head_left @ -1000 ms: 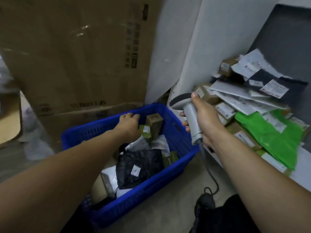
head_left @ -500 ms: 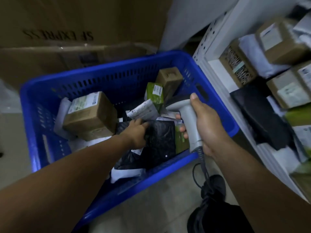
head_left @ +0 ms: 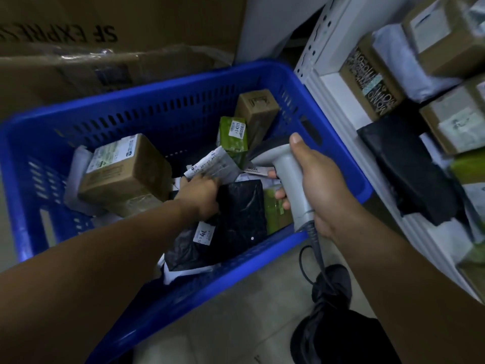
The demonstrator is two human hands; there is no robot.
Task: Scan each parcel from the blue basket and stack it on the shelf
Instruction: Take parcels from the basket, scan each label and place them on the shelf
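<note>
The grey scanner (head_left: 291, 179) was held in the right hand (head_left: 319, 185), fingers wrapped fully round the handle and thumb laid along its top, the head aimed down into the blue basket (head_left: 168, 95). The left hand (head_left: 199, 194) was pressed onto the upper edge of a black parcel bag (head_left: 236, 216) inside the basket; its fingers were curled over that edge, but whether the bag was actually gripped or only touched could not be told, since the fingertips were hidden.

Around that hand lay a white labelled packet (head_left: 212, 166), a green packet (head_left: 233, 137), a small brown box (head_left: 257, 109) against the far wall and a larger brown box (head_left: 123, 172) to the left. The shelf (head_left: 333, 82), already loaded with parcels, stood just beside the basket on the right.

The step in hand was judged to be the picking of the next parcel. The next move would call for the bag to be lifted clear and its label (head_left: 203, 233) turned towards the scanner.

The scanner's head was largely hidden behind the thumb, the label print was too blurred to read, and the shelf was cut off at the right edge.
</note>
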